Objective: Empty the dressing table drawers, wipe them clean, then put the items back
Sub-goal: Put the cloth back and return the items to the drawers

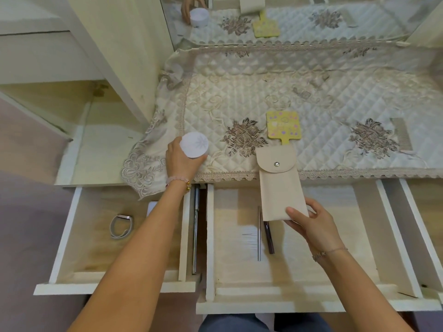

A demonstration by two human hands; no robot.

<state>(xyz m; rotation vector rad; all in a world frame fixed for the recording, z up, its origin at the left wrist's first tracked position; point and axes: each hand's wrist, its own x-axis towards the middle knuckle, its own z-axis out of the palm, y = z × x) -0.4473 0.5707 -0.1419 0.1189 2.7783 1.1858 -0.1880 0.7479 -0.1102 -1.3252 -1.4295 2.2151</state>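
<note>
Head view: left hand [178, 159] grasps round white jar [194, 147], rigid, likely light; right hand [309, 220] pinches soft beige pouch [279, 183] at 6 o'clock end, floppy.

A bedroom at home, by the look of it — a mirror [359, 25] stands behind a quilted, lace-edged cover [239, 97], a cream wooden drawer [311, 305] is pulled out beneath, and a comb [401, 135] lies on it.

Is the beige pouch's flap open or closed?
Closed. The flap lies folded down flat over the front of the pouch, with its metal snap showing. Whether the snap is clicked in, I cannot tell.
</note>
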